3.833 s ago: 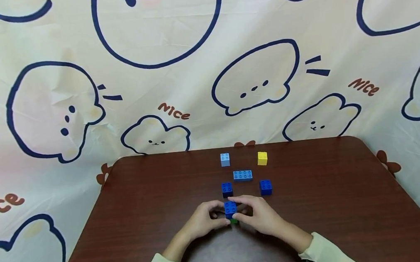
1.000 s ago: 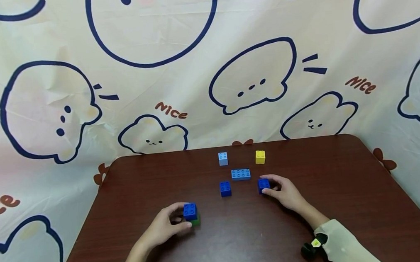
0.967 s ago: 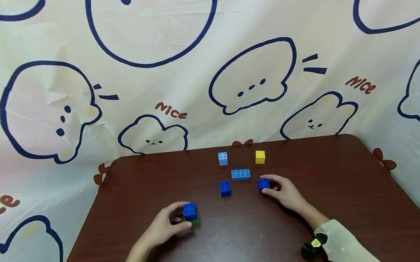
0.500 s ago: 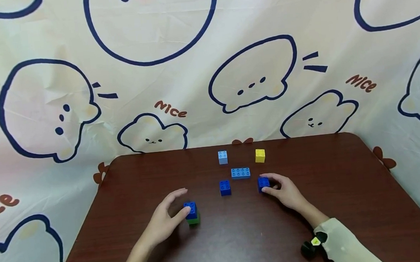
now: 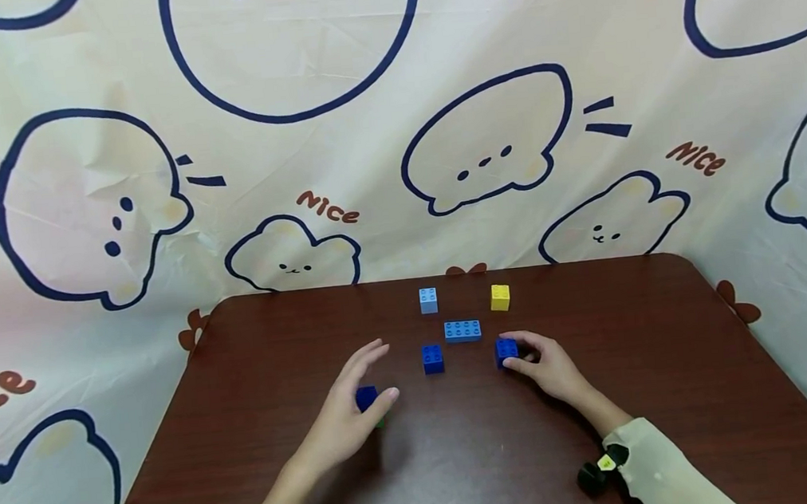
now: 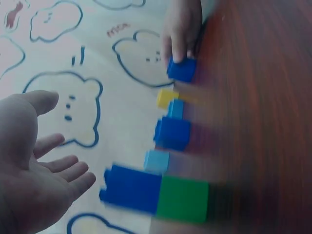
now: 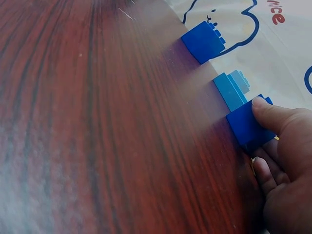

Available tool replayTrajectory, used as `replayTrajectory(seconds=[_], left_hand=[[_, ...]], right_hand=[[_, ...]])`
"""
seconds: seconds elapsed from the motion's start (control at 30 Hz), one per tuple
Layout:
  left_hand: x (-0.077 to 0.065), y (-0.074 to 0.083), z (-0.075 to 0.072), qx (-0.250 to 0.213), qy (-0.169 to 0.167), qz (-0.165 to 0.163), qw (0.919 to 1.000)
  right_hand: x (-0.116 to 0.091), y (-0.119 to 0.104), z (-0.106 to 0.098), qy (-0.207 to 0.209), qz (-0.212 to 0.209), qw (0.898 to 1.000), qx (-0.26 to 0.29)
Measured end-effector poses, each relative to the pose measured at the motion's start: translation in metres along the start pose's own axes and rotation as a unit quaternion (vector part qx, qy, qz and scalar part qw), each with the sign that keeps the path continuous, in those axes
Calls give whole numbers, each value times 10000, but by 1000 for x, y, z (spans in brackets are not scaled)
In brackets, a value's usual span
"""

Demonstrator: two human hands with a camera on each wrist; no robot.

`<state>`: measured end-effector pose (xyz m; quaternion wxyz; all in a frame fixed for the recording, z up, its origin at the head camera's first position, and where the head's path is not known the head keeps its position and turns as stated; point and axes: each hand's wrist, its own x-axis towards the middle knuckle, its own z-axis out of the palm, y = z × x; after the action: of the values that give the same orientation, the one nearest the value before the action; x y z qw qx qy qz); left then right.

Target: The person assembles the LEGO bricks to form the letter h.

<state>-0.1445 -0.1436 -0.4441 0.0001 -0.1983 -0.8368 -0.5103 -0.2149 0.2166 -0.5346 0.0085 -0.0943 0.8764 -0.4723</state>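
Observation:
My left hand (image 5: pixel 339 418) is spread above the stack of a dark blue brick (image 6: pixel 131 189) on a green brick (image 6: pixel 183 199). Its fingers are apart from the stack in the left wrist view, while in the head view the hand partly hides it. Farther right, my right hand (image 5: pixel 554 367) pinches a dark blue brick (image 5: pixel 506 350) between thumb and fingers, and that brick stands on the table. Another dark blue brick (image 5: pixel 433 359) stands between the two hands, touched by neither.
Behind the hands lie a long medium-blue brick (image 5: pixel 462 331), a light blue brick (image 5: pixel 428 300) and a yellow brick (image 5: pixel 499 297). They stand on the dark brown table (image 5: pixel 596 307). A printed cloth (image 5: pixel 366 151) hangs behind the table's far edge.
Both hands first held the blue-green stack at the middle; the left hand moved it left, then let go and rose above it. My right hand went to the right-hand dark blue brick and pinches it.

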Motion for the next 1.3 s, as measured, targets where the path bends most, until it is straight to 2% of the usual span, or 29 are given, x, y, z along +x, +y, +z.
replayTrajectory(seconds=[0.17,0.33,0.5,0.63,0.73,0.83,1.0,1.3], left_hand=[[7,10,17,72,-138,-140,9998],[10,13,35,143,-50,-275,9995],[12,13,52,36,-142,-434,9990],[16,7,68,-108,-153,-559,9983],[20,-1,80,-201,69,-601,9980],[23,-9,89,-204,444,-681,9965],[30,-19,97,-226,919,-853,9919],[44,-36,105,-375,1153,-900,9885]], right_hand=[[0,0,0,39,-26,10000,-5],[0,0,0,10,-55,10000,-11],[-1,1,0,74,-44,10000,-26],[-1,2,1,82,-70,9999,-37],[0,3,2,106,-105,9999,-32],[0,3,3,130,-143,9998,-45],[0,4,3,123,-191,9997,-59],[0,4,1,34,-170,9998,-47]])
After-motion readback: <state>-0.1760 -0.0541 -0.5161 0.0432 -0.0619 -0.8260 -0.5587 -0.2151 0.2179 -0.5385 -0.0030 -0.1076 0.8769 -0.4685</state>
